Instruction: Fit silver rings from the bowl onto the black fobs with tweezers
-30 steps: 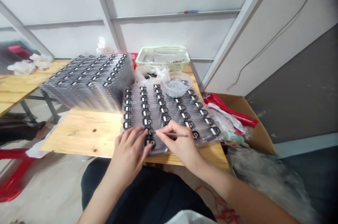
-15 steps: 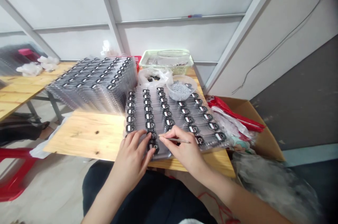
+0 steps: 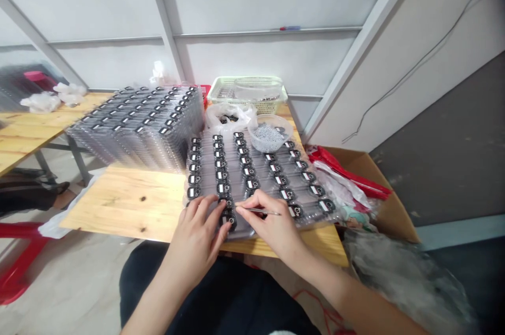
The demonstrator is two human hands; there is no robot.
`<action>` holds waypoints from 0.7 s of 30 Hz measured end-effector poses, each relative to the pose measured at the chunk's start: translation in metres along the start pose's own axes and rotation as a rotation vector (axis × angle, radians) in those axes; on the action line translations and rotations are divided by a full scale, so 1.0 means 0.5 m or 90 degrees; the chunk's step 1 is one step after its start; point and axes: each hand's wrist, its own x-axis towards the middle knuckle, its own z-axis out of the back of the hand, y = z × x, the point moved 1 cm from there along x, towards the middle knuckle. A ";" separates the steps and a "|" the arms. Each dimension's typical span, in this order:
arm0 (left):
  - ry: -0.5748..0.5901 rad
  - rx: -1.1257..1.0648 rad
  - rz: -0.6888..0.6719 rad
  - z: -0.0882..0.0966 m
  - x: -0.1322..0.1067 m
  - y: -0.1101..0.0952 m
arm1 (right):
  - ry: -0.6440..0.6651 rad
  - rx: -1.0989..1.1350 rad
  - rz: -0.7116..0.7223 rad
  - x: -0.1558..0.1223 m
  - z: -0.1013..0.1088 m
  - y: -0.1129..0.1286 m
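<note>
A clear plastic tray [image 3: 205, 173] holds rows of small black parts [image 3: 223, 188] with white labels and round ends. My left hand [image 3: 197, 230] rests on its near edge. The thumb and fingertips straddle a black part [image 3: 228, 221] in the nearest row, which stays seated in the tray. Pinched in my right hand [image 3: 274, 224] is a thin metal tool [image 3: 269, 212], probably tweezers. Its tip lies by my right fingertips, close to the left hand; what it touches is too small to tell. A clear bowl of tiny grey pieces [image 3: 267, 135] stands on the far part of the tray.
A tall stack of filled trays [image 3: 138, 130] stands at left on the wooden table [image 3: 126, 201]. Behind the bowl are a plastic bag [image 3: 213, 117] and a pale green basket [image 3: 215, 94]. A cardboard box [image 3: 398, 214] is at right. Another person's leg [image 3: 27, 195] shows far left.
The view has shifted slightly. Both hands keep nearly the same place and grip, with the metal tool still in my right hand.
</note>
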 end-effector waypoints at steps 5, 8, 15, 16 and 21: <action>0.003 0.003 -0.004 0.001 0.000 0.000 | -0.009 -0.008 0.000 0.002 0.002 0.006; 0.009 0.006 0.002 0.000 0.002 0.000 | -0.025 -0.015 0.002 0.003 0.003 0.007; 0.007 0.012 -0.001 0.000 0.002 -0.002 | -0.017 -0.032 -0.003 0.002 0.003 0.004; 0.004 0.014 -0.001 0.001 0.001 -0.002 | -0.013 -0.034 -0.003 0.003 0.003 0.004; -0.010 0.025 -0.004 0.000 -0.001 -0.001 | -0.011 -0.016 -0.001 0.007 0.006 0.008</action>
